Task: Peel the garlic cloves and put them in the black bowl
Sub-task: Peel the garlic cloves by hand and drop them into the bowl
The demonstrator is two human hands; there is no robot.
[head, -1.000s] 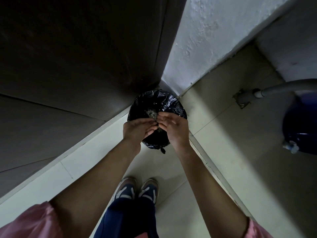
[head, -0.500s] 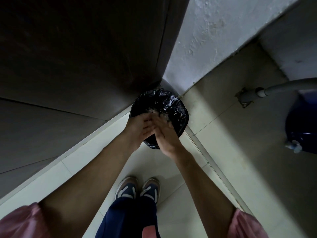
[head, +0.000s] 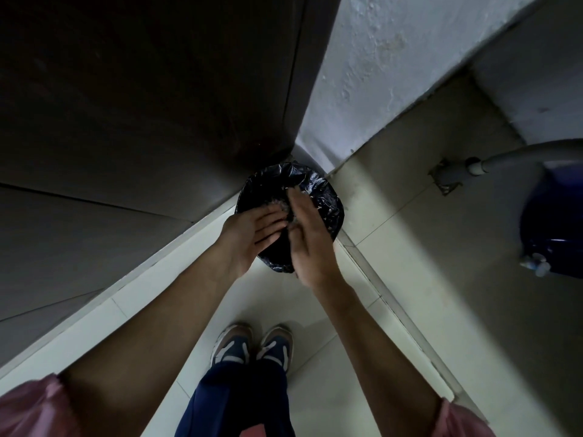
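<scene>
Here, both hands are positioned above a small bin lined with a black bag (head: 328,197), which stands on the floor in the corner where a dark door (head: 142,89) meets a rough white wall (head: 394,58).

Left hand (head: 252,234): fingers extended and flat, palm turned toward the right hand, nothing gripped. It sits at the 9 o'clock side of the bin opening.

Right hand (head: 307,238): fingers extended and close together, nothing gripped, slightly blurred. It lies over the centre of the bin opening, with its fingertips reaching toward 12 o'clock. The fingertips of the left hand touch or overlap the inner edge of the right hand; exact contact cannot be determined.

Pale flakes (head: 318,212) are scattered on the bag liner, chiefly from the 1 o'clock to the 4 o'clock side of the opening. A small greyish clump shows between the two hands; what it is cannot be determined.

The garlic cloves and the black bowl are out of the camera's field.

Surroundings: pale floor tiles (head: 410,279); a pair of blue and white shoes (head: 252,345) at 6 o'clock of the bin; dark blue trousers (head: 233,402) below them; pink sleeves (head: 31,408) at both lower corners. At 3 o'clock, well apart from the bin, a grey pipe (head: 504,156) passes over a dark blue container (head: 555,225).
</scene>
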